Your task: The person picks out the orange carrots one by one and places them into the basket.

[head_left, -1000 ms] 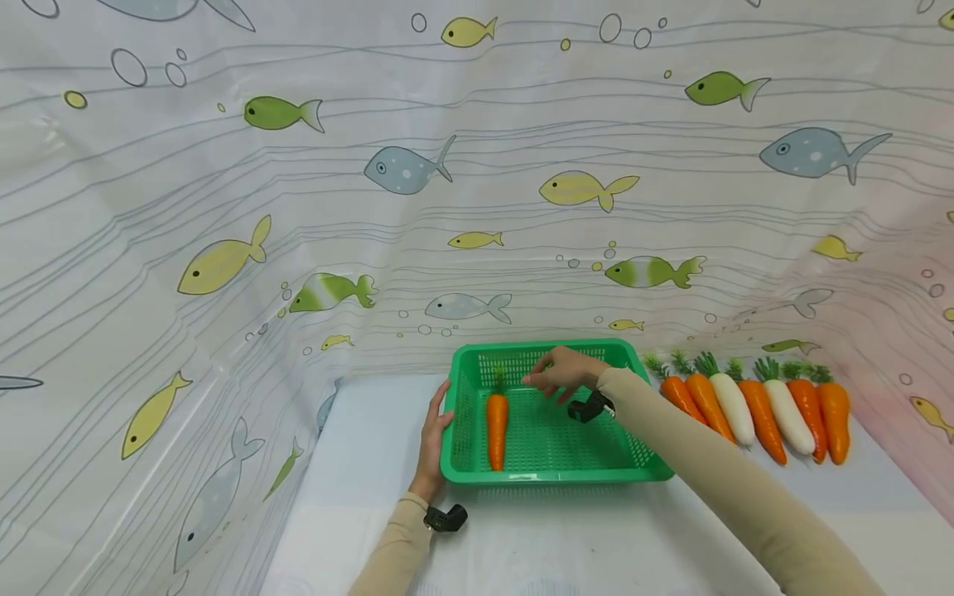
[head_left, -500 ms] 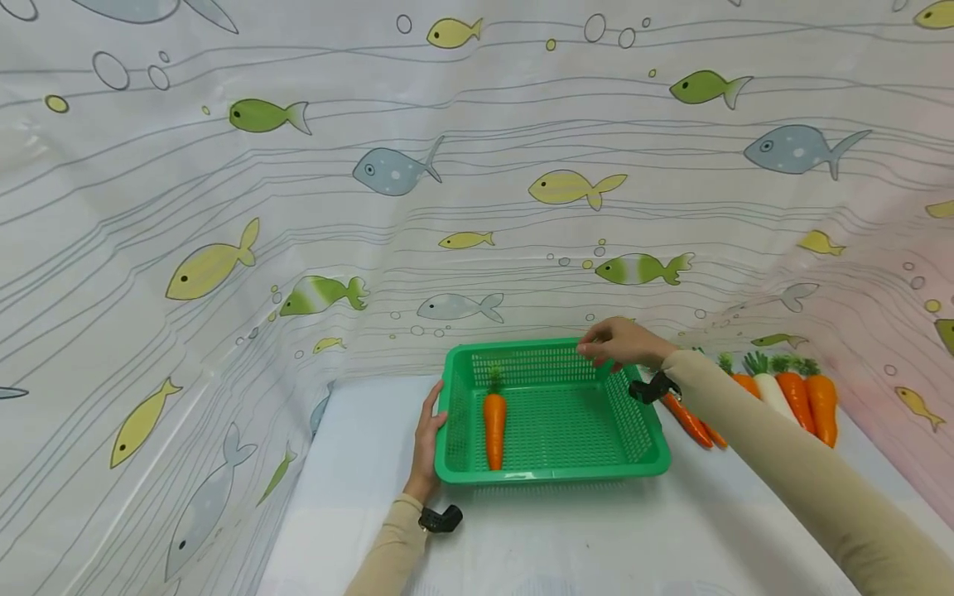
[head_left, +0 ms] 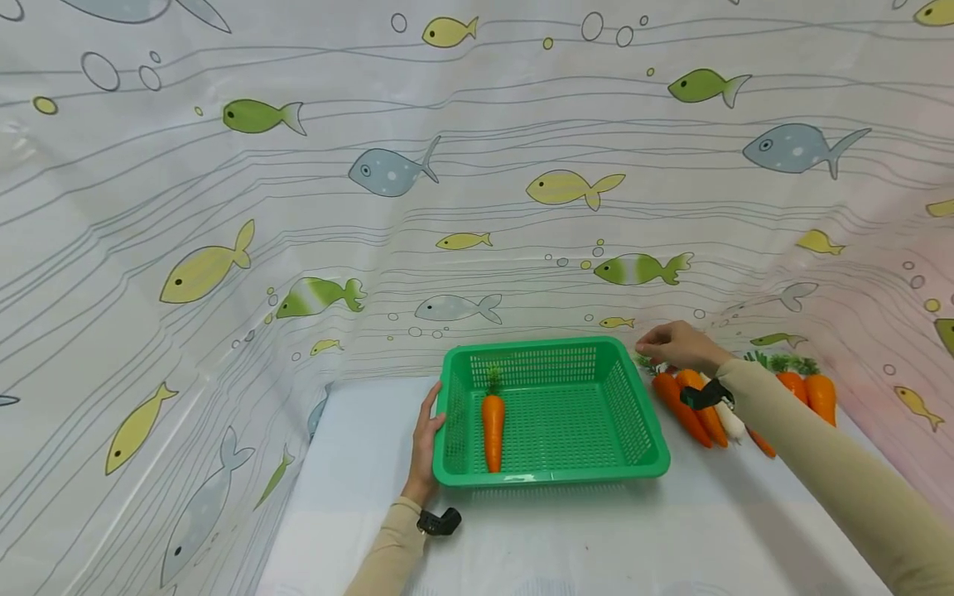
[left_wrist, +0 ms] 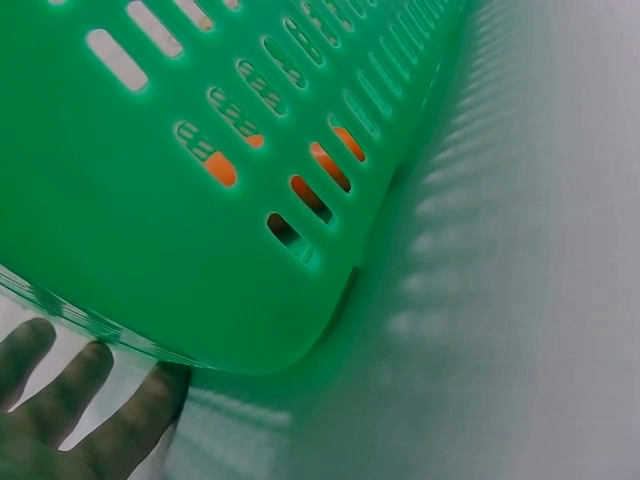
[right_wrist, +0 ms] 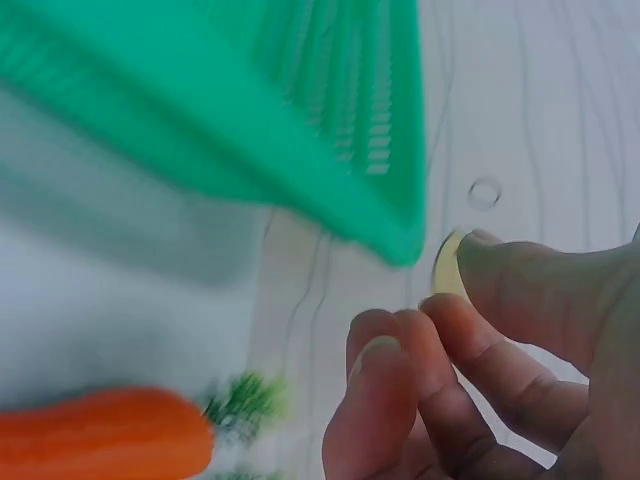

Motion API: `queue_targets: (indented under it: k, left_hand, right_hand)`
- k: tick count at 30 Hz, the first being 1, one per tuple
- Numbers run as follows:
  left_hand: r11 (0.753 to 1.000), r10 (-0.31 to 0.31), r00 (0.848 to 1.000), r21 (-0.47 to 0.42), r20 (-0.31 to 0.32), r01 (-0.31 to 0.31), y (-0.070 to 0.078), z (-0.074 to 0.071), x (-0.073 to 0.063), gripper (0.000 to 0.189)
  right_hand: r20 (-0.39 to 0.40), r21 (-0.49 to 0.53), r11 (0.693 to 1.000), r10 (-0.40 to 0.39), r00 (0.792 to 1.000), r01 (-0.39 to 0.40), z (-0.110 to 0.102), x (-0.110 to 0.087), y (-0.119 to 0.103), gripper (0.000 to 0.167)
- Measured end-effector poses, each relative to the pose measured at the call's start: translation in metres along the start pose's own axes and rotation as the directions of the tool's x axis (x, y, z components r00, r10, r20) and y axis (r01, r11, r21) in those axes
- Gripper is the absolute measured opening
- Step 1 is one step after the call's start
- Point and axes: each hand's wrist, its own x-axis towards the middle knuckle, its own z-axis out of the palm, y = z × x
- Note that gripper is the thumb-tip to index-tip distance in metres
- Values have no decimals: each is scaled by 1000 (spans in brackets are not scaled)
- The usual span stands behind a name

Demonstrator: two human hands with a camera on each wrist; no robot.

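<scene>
A green plastic basket (head_left: 551, 478) stands on the white surface, with one orange carrot (head_left: 493, 434) lying along its left side. My left hand (head_left: 425, 443) touches the basket's left wall with straight fingers; the left wrist view shows its fingertips (left_wrist: 95, 355) against the green edge. Just past the basket's right rim, my right hand (head_left: 681, 343) hovers near the leafy top of the leftmost carrot (head_left: 680, 410) in a row. Its fingers are loosely bent and hold nothing. In the right wrist view a carrot (right_wrist: 110, 432) lies below and left of the hand.
Right of the basket, the row also has another carrot (head_left: 708, 414), a white radish (head_left: 730, 422) and more carrots (head_left: 821, 397) at its right end. My right sleeve (head_left: 812, 455) hides part of it. A fish-printed sheet (head_left: 522, 281) rises behind.
My right hand has moved right, from over the basket's inside to the tops of the row of vegetables. The left hand stays at the basket's left side. The view has shifted slightly.
</scene>
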Motion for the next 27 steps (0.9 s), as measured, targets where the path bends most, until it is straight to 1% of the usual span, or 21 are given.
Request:
queue_targets:
  k: [3,6,9,14,18,22,25,27]
  left_hand:
    - [1000,4,1000,0,-1,-4,0,0,0,59]
    - [1000,9,1000,-2,-10,-9,1,0,1,59]
    - [1000,1,1000,-5,-14,-1,2,0,1,59]
    - [1000,-23,1000,3,-12,23,0,1,0,59]
    - [1000,-26,1000,4,-11,26,-1,2,-1,59]
    - [1000,-20,1000,-5,-6,19,-1,2,-1,59]
    - [1000,-13,1000,-16,-1,13,0,1,0,58]
    - [1000,-11,1000,-20,1,11,0,1,-1,58]
  right_hand:
    - [-11,-14,999,39,999,-39,-3,-2,11,51]
    - [-11,-14,998,55,998,-55,-6,-3,22,51]
    - [-12,-6,998,70,997,-70,-6,-6,33,50]
    - [-16,-29,996,87,996,-88,0,-11,54,51]
    - [-34,-90,994,67,997,-70,8,-13,68,50]
    - [-60,-201,979,15,998,-26,17,-13,78,50]
    - [-83,-269,963,-5,997,-18,23,-11,82,52]
    - [-92,-283,959,3,996,-29,27,-11,82,53]
